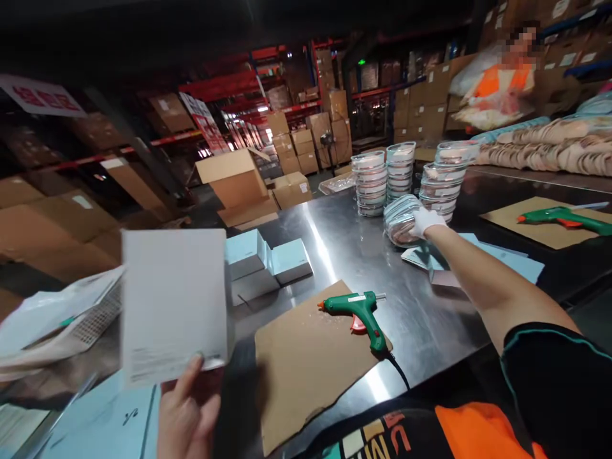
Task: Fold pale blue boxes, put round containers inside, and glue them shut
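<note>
My left hand (189,408) grips the lower edge of a flat white carton (174,303), held upright near the table's front left. My right hand (425,221), in a white glove, reaches far across the steel table (335,248) and closes on a tilted stack of clear lidded dishes (399,220). Several upright stacks of the same dishes (401,172) stand just behind it. A green glue gun (361,312) lies on a brown cardboard sheet (306,363) between my arms, its cord running off the table edge.
Pale blue folded boxes (268,261) sit left of centre. Flat blue sheets (502,258) lie under my right arm. A second green glue gun (564,218) rests on cardboard at the right. A person in an orange vest (502,83) stands at the back right. Cardboard boxes and racks fill the background.
</note>
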{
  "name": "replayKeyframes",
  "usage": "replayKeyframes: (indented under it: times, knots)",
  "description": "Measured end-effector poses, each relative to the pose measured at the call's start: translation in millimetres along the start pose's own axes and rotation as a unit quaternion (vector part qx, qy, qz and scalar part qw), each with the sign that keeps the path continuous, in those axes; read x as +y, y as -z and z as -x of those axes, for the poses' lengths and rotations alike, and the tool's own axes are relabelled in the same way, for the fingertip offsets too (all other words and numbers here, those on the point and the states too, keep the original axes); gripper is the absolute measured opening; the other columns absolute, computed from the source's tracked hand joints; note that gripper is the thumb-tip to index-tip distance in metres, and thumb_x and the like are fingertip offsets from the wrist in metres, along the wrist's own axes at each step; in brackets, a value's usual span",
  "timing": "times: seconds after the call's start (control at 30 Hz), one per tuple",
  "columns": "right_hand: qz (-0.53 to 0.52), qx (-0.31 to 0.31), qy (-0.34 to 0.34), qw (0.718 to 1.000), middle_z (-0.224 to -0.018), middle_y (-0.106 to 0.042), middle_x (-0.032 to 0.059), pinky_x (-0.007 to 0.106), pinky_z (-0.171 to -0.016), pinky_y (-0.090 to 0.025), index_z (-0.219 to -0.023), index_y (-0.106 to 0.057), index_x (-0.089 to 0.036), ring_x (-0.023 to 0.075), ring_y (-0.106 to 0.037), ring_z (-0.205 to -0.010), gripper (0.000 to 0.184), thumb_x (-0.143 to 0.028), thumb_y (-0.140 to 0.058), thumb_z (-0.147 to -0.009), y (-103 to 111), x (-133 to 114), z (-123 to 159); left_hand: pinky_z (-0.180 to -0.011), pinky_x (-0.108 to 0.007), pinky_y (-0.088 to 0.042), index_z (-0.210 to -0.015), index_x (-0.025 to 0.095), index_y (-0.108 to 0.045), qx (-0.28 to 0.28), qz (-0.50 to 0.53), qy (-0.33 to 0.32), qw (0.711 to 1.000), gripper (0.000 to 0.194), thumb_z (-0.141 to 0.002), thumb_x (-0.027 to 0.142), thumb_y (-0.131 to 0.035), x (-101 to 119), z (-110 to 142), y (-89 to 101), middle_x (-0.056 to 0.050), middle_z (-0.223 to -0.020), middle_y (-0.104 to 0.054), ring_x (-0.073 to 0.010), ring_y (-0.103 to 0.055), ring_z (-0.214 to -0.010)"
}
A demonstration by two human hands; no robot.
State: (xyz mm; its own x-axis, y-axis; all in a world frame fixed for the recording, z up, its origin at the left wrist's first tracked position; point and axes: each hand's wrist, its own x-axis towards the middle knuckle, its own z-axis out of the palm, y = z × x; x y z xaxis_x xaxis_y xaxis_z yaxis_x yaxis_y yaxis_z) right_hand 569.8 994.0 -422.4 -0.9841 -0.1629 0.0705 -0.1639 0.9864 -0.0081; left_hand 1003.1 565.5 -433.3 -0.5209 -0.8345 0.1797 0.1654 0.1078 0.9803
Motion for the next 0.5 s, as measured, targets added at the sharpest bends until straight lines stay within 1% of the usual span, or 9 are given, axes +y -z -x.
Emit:
replayKeyframes:
  times: [0.03,0.1,0.17,0.23,0.3,0.4,0.47,0.5]
  knots:
    - [0.005,-0.002,0.021,1.0,-0.143,-0.061,0.0288,0.051,-0.109,-0.047,-0.141,-0.066,-0.007,0.0396,-0.058,-0.131,0.057,-0.032,-0.077,-0.091,-5,-6,2,-0.082,-0.035,-0.066,-0.134,0.038,-0.066,0.018,0.029,0.037,0.999,0.065,-0.073,0.04,-0.086,-8,1,-4.0,0.002,-0.128,-0.077,-0.029,-0.072,-0.118]
    - [0.012,-0.004,0.075,0.997,-0.146,-0.061,0.0257,0.051,-0.11,-0.044,-0.136,-0.071,-0.012,0.0388,-0.055,-0.135,0.043,-0.025,-0.071,-0.094,-13,-26,5,-0.08,-0.027,-0.064,-0.128,0.035,-0.069,0.038,0.079,0.098,0.991,0.069,-0.062,0.03,-0.091,-19,5,-10.7,0.003,-0.13,-0.077,-0.0265,-0.071,-0.12]
    - [0.013,-0.008,0.129,0.992,-0.148,-0.061,0.0231,0.053,-0.112,-0.041,-0.133,-0.073,-0.017,0.0383,-0.052,-0.138,0.04,-0.021,-0.069,-0.094,-17,-51,6,-0.08,-0.023,-0.062,-0.124,0.035,-0.071,0.037,0.099,0.121,0.987,0.071,-0.057,0.026,-0.094,-25,8,-14.2,0.003,-0.131,-0.076,-0.0254,-0.07,-0.124]
    - [0.01,-0.018,0.16,0.987,-0.148,-0.062,0.0232,0.054,-0.112,-0.041,-0.133,-0.073,-0.018,0.0391,-0.052,-0.139,0.043,-0.023,-0.073,-0.09,-18,-70,6,-0.081,-0.023,-0.063,-0.122,0.037,-0.072,0.026,0.093,0.126,0.987,0.071,-0.057,0.025,-0.096,-29,9,-13.5,0.005,-0.13,-0.077,-0.0248,-0.07,-0.127]
    - [0.005,-0.03,0.168,0.985,-0.14,-0.066,0.0254,0.05,-0.108,-0.045,-0.132,-0.072,-0.014,0.0386,-0.056,-0.133,0.047,-0.03,-0.078,-0.088,-15,-83,9,-0.088,-0.026,-0.064,-0.125,0.039,-0.071,0.008,0.081,0.124,0.989,0.072,-0.06,0.026,-0.098,-34,9,-8.7,0.005,-0.129,-0.076,-0.0244,-0.07,-0.129]
    - [-0.009,-0.034,0.171,0.985,-0.122,-0.073,0.0238,0.041,-0.097,-0.051,-0.124,-0.073,-0.009,0.0332,-0.066,-0.114,0.044,-0.036,-0.077,-0.09,-3,-96,25,-0.098,-0.035,-0.065,-0.135,0.036,-0.067,0.013,0.047,0.105,0.993,0.081,-0.061,0.03,-0.1,-46,13,3.8,0.0,-0.128,-0.077,-0.0279,-0.073,-0.125]
    - [-0.02,-0.006,0.182,0.983,-0.124,-0.072,0.0224,0.039,-0.097,-0.052,-0.122,-0.071,-0.01,0.0327,-0.066,-0.115,0.038,-0.036,-0.071,-0.095,12,-103,45,-0.101,-0.042,-0.065,-0.135,0.031,-0.067,0.005,0.008,0.093,0.996,0.084,-0.058,0.03,-0.102,-57,18,11.4,-0.003,-0.121,-0.079,-0.0315,-0.074,-0.122]
    - [-0.038,0.028,0.196,0.979,-0.126,-0.072,0.0218,0.041,-0.1,-0.052,-0.121,-0.071,-0.012,0.0337,-0.065,-0.118,0.035,-0.035,-0.069,-0.095,21,-106,57,-0.102,-0.045,-0.065,-0.133,0.028,-0.067,-0.011,-0.006,0.085,0.996,0.084,-0.057,0.03,-0.103,-62,20,13.6,-0.005,-0.117,-0.079,-0.0333,-0.075,-0.121]
